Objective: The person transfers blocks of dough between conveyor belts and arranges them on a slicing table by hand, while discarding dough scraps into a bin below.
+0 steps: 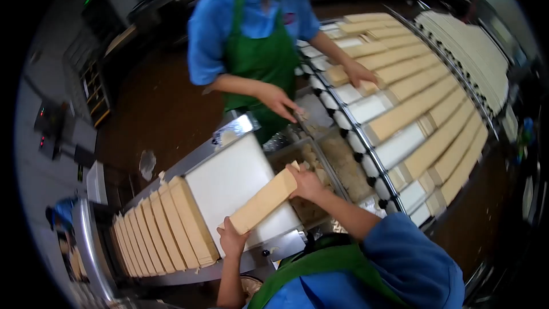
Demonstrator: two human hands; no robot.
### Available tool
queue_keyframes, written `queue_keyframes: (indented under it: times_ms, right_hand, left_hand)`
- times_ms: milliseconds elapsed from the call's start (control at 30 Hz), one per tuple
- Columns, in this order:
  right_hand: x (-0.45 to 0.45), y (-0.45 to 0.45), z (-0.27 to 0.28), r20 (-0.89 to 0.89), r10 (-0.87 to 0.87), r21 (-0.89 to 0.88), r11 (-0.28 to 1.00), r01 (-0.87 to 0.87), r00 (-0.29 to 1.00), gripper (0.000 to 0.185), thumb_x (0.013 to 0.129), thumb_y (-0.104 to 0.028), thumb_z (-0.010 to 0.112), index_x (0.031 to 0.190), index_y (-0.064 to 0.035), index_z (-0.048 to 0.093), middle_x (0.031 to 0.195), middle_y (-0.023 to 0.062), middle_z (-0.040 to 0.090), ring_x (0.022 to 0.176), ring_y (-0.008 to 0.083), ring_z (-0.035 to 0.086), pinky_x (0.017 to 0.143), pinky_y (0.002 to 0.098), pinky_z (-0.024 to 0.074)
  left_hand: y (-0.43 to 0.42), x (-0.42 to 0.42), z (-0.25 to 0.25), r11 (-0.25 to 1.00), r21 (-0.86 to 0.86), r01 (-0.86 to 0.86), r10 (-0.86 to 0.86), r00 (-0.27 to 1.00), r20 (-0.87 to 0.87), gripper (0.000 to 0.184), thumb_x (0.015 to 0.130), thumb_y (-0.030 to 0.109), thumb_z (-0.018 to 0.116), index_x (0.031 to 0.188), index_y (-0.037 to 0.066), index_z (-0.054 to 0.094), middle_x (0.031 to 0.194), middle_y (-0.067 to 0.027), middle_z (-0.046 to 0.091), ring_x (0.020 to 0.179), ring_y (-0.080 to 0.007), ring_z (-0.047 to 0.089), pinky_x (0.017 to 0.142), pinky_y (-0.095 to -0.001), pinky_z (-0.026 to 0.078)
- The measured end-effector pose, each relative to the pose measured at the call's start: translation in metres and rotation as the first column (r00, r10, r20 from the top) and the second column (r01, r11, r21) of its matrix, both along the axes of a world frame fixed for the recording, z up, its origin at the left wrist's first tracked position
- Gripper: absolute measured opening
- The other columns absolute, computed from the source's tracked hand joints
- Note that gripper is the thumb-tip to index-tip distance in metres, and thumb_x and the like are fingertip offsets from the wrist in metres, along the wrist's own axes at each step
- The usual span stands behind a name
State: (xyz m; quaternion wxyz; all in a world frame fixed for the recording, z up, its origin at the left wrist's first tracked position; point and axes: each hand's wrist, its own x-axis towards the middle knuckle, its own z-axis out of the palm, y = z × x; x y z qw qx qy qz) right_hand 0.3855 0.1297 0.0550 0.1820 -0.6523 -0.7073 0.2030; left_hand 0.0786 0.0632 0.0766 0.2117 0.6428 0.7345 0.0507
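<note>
A long pale beige block (264, 201) is held between my two hands, tilted above a white belt (229, 166). My left hand (233, 240) grips its lower left end, and my right hand (306, 183) grips its upper right end. To the left, several similar blocks (166, 226) stand side by side in a row on the conveyor. Right of my hands are bins (337, 160) with pale scraps in them. Beyond the bins, more long blocks (412, 106) lie in rows on a wide conveyor.
A co-worker in a green apron (260, 51) stands across from me, one hand on a block on the wide conveyor, the other over the bins. A metal rail (366, 140) edges that conveyor. A curved metal machine housing (94, 252) stands at the far left.
</note>
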Motion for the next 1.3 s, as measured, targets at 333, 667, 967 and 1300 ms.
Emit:
queue_keyframes:
  times_ms: [333,667,967,1300]
  right_hand:
    - [0.234,-0.089,0.09,-0.074,-0.283,0.022,0.958,0.285,0.956,0.098,0.054,-0.033,0.086,0.138,-0.0182,0.037,0.124,0.0174,0.049,0.103,0.0373,0.057,0.087,0.0419,0.048]
    - [0.433,-0.063,-0.003,0.153,-0.677,-0.068,0.719,0.691,0.72,0.077,0.078,-0.062,0.058,0.105,0.0103,0.058,0.104,0.0312,0.06,0.098,0.0433,0.059,0.084,0.0475,0.0478]
    - [0.536,-0.062,-0.068,0.462,-0.657,0.164,0.724,0.67,0.596,0.061,0.094,-0.044,0.046,0.114,0.0139,0.046,0.132,0.0395,0.036,0.125,0.0481,0.035,0.105,0.0487,0.0289]
    - [0.596,-0.05,-0.072,0.758,-0.598,0.106,0.505,0.857,0.259,0.09,0.085,-0.075,0.009,0.149,-0.0115,0.012,0.155,0.0025,0.013,0.142,0.0249,0.013,0.111,0.0509,0.0096]
  left_hand:
    - [-0.007,0.192,0.082,0.931,0.301,0.208,-0.27,0.945,0.183,0.083,0.068,0.024,0.078,0.139,0.013,0.036,0.116,-0.0215,0.046,0.101,-0.0397,0.056,0.085,-0.0434,0.049]
    - [0.0,0.353,0.075,0.878,0.302,0.372,-0.476,0.75,0.459,0.053,0.09,0.019,0.051,0.14,0.014,0.034,0.107,-0.022,0.047,0.088,-0.0377,0.057,0.08,-0.0452,0.047]
    - [0.005,0.421,0.018,0.925,0.249,0.287,-0.38,0.714,0.588,0.055,0.088,0.014,0.049,0.139,0.01,0.03,0.11,-0.0274,0.042,0.084,-0.0422,0.055,0.078,-0.0442,0.047]
    - [0.025,0.485,-0.033,0.898,0.084,0.431,-0.219,0.275,0.936,0.083,0.071,-0.016,0.032,0.145,0.019,0.021,0.117,-0.0235,0.054,0.093,-0.0319,0.061,0.068,-0.0377,0.059]
